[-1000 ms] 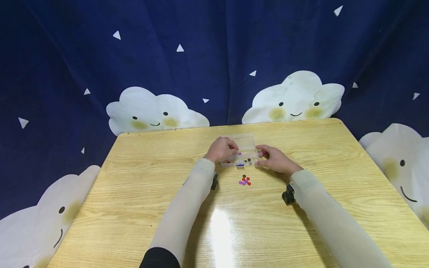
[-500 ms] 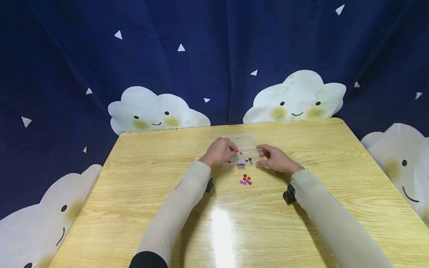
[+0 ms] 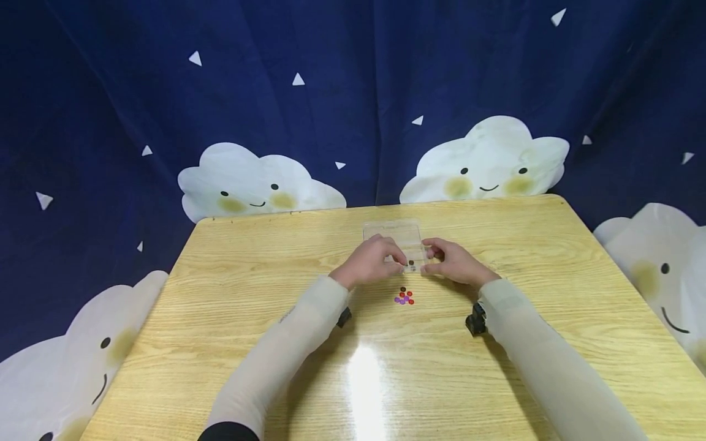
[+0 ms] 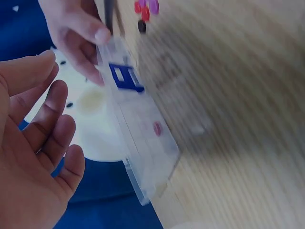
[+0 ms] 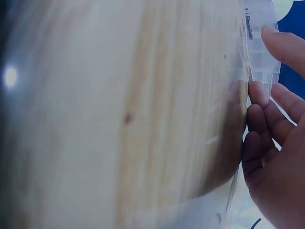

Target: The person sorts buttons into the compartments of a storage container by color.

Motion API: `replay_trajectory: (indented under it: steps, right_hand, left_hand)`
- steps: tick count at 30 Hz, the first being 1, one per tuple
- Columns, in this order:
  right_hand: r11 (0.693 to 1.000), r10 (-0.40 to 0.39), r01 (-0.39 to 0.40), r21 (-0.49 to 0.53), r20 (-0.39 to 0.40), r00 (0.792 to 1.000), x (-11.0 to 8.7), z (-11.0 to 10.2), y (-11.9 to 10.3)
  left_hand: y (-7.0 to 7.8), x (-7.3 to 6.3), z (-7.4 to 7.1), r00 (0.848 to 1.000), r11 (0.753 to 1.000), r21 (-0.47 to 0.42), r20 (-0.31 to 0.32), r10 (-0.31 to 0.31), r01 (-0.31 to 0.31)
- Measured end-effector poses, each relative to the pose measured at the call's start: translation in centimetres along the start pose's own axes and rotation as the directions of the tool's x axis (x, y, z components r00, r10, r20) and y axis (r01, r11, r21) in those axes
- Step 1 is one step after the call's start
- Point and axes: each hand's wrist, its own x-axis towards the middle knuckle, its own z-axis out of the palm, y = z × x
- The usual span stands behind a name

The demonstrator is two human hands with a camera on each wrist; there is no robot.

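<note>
A clear plastic compartment box [image 3: 415, 252] stands with its lid [image 3: 402, 230] raised at the back. My right hand [image 3: 455, 264] grips the box's right end, thumb in front and fingers round the side. My left hand [image 3: 372, 260] is over the front of the box, fingers bent and thumb near the index finger. Whether its fingertips pinch anything is hidden. A dark round piece [image 3: 411, 263] lies in a compartment by those fingertips. In the left wrist view, a red disc [image 4: 157, 128] shows through the box wall, and a blue latch [image 4: 125, 77] is on the front.
Several small red, purple and black discs [image 3: 404, 297] lie loose on the wooden table [image 3: 265, 306] in front of the box. A dark blue curtain [image 3: 375, 92] with cloud pictures hangs behind the table. A black wrist camera [image 3: 475, 320] sits under the right forearm.
My left hand has moved right and slightly towards me, from the box's left compartments to the front right ones. It now hides the blue latch in the head view. My right hand has stayed put.
</note>
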Motion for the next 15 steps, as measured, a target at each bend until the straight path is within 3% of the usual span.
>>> replay_trajectory:
  steps: [7,15]
  right_hand:
    - [1.0,-0.01,0.01,0.001,-0.004,1.0,0.1,0.0,0.3]
    - [1.0,-0.017,0.017,-0.014,-0.004,1.0,0.2,0.0,0.5]
  left_hand:
    - [0.8,-0.8,0.9,0.993,0.995,-0.014,0.063,0.098,-0.097]
    - [1.4,-1.3,2.4,0.98,0.982,0.055,0.094,0.176,-0.181]
